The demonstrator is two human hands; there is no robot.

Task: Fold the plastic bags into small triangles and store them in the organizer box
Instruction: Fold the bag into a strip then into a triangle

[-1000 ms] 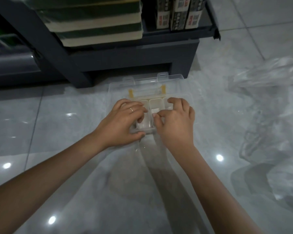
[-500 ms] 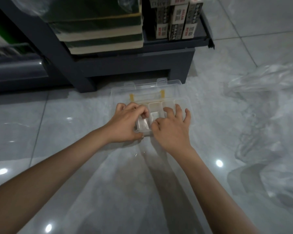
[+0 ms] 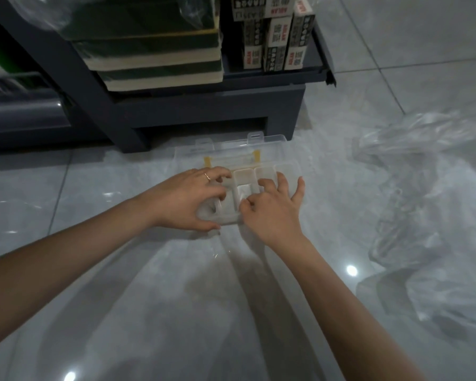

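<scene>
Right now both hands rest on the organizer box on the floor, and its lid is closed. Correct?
No: the head view shows the lid open, laid flat behind the organizer box. The left hand and the right hand do rest on it, on the floor.

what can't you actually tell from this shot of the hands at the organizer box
All head view:
1. The left hand covers the left compartments of the organizer box; any folded bag beneath is hidden.
2. The right hand curls thumb and forefinger at a middle compartment; whether they pinch anything is too small to tell.
3. The loose plastic bags are blurred and cut off by the right edge.
</scene>
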